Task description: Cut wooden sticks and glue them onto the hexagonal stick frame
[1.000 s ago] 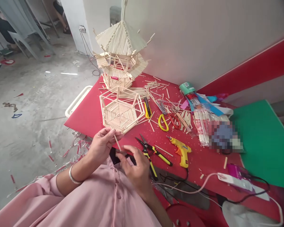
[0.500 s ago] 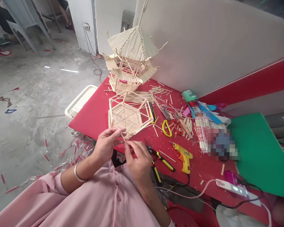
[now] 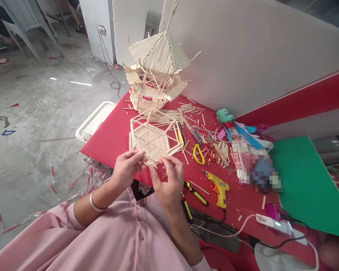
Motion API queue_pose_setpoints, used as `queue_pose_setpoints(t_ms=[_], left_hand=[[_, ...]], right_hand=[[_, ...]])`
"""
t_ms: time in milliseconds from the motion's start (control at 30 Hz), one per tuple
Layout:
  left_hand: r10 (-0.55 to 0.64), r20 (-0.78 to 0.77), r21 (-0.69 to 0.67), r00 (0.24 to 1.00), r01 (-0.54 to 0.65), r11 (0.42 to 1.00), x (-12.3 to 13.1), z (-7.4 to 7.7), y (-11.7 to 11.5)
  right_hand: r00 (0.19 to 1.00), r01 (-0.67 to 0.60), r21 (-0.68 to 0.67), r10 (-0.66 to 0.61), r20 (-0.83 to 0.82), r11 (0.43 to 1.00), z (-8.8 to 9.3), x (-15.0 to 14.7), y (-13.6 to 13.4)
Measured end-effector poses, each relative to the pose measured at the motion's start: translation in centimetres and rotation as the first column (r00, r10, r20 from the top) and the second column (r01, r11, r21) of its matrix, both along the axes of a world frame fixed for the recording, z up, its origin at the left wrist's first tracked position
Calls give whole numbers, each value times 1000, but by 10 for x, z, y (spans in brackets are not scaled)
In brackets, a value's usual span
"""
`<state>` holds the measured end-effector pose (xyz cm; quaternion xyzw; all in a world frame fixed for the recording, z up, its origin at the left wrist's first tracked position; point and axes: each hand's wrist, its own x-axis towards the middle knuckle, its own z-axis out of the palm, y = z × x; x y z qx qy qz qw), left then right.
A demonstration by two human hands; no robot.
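Observation:
My left hand (image 3: 129, 167) pinches a thin wooden stick (image 3: 149, 160) between thumb and fingertips, just over the table's near edge. My right hand (image 3: 169, 178) is close to the stick's other end, thumb and forefinger apart, with nothing plainly held. Directly behind both hands lies a hexagonal stick frame (image 3: 171, 150) with a floor of sticks laid in rings. Farther back stands a tiered pagoda model (image 3: 161, 52) built of the same pale sticks. Black-and-yellow pliers (image 3: 196, 194) lie partly hidden behind my right hand.
On the red table (image 3: 107, 139) are a yellow glue gun (image 3: 219, 188), yellow-handled scissors (image 3: 198, 153), a box cutter (image 3: 181, 135) and loose sticks (image 3: 189, 108). Bagged sticks (image 3: 241, 160) lie right, near a green board (image 3: 307, 188). A power strip (image 3: 274, 224) trails cables at the front right.
My right hand has drawn back from the stick, its thumb and forefinger parting. The stick stays in my left hand. The view has shifted slightly.

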<state>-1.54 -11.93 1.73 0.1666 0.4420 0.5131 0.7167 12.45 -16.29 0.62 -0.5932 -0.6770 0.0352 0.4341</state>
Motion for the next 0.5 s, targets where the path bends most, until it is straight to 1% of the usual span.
queue_pose_setpoints(t_ms=[200, 400, 500], left_hand=[[0, -6, 7, 1000, 0, 1000, 2, 0, 2], [8, -4, 13, 1000, -8, 1000, 3, 0, 4], [14, -1, 13, 1000, -14, 1000, 4, -1, 3]], right_hand=[[1000, 15, 17, -15, -6, 1000, -4, 4, 5], [1000, 1, 62, -2, 10, 998, -2, 4, 7], [1000, 14, 66, -15, 24, 998, -2, 4, 8]])
